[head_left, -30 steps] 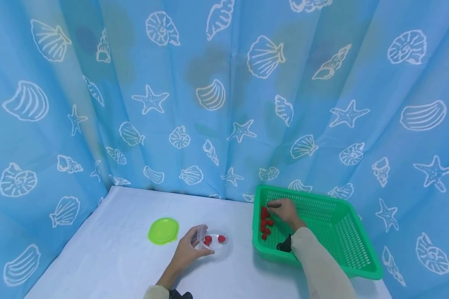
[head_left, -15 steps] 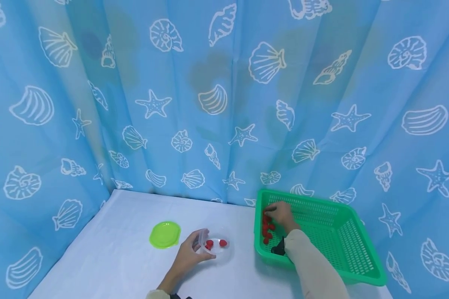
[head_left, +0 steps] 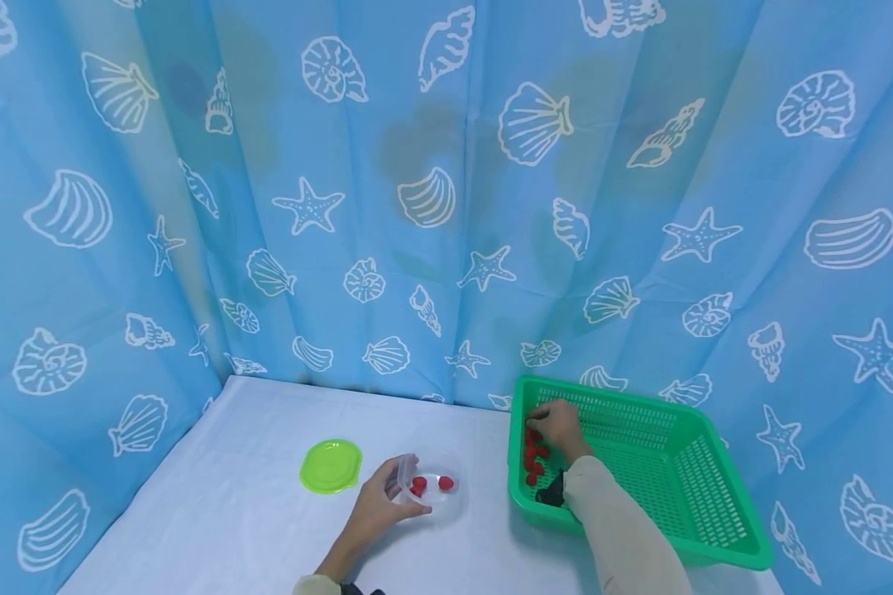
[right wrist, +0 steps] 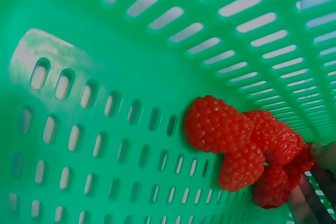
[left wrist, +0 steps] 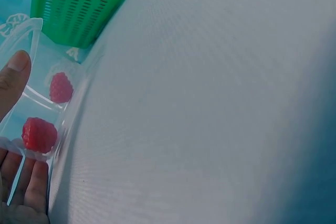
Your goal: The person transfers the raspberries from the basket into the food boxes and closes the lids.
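Note:
My left hand (head_left: 375, 506) grips a clear plastic tub (left wrist: 44, 100) by its side, thumb at the rim and fingers underneath. The tub is tilted on the white cloth, and a few red raspberries (head_left: 446, 483) lie inside it. My right hand (head_left: 563, 426) reaches into the far left corner of a green basket (head_left: 640, 417). Several raspberries (right wrist: 215, 124) are clustered along that basket's left side. In the right wrist view, the thumb (right wrist: 326, 156) and fingers pinch the raspberry (right wrist: 303, 160) at the end of the cluster, partly covering it.
A lime-green lid (head_left: 331, 466) lies flat on the white table cloth (head_left: 216, 504), left of the tub. Behind the table hangs a blue curtain (head_left: 387, 289) with white shell prints. The basket's raised, slotted walls surround the right hand.
My right hand has lowered slightly onto the raspberries in the basket corner, its fingers closing at one. The left hand keeps holding the tub in place. The head view has tilted a little.

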A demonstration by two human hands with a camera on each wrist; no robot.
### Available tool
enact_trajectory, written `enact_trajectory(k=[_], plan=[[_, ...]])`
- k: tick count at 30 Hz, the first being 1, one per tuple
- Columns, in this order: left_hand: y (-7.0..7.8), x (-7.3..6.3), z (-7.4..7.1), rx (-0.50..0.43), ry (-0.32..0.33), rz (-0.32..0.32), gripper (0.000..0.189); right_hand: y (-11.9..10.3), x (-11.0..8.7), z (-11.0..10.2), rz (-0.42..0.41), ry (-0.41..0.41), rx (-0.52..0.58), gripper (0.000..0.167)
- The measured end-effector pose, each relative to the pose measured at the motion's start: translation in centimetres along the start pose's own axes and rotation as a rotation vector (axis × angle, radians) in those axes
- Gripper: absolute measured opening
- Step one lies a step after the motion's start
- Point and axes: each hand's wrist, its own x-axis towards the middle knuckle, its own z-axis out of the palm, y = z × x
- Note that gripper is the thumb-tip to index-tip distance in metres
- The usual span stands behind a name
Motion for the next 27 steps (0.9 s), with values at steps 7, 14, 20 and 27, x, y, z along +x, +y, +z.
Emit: enact_trajectory(k=[7,14,20,27], plan=[[0.0,0.0,0.1,-0.008,0.0,0.004,0.083,-0.1,-0.7,-0.5,0.015,0.04,0.085,0.015],[-0.1,0.0,0.0,-0.016,0.001,0.012,0.084,-0.4,-1.3,-0.9,0.122,0.022,0.346,0.025],[-0.3,0.1,0.0,-0.001,0.003,0.011,0.084,-0.3,-1.4,-1.5,0.191,0.004,0.596,0.028],[-0.4,0.1,0.1,0.008,0.002,0.007,0.084,0.0,-1.3,-2.2,0.241,-0.034,0.864,0.035]])
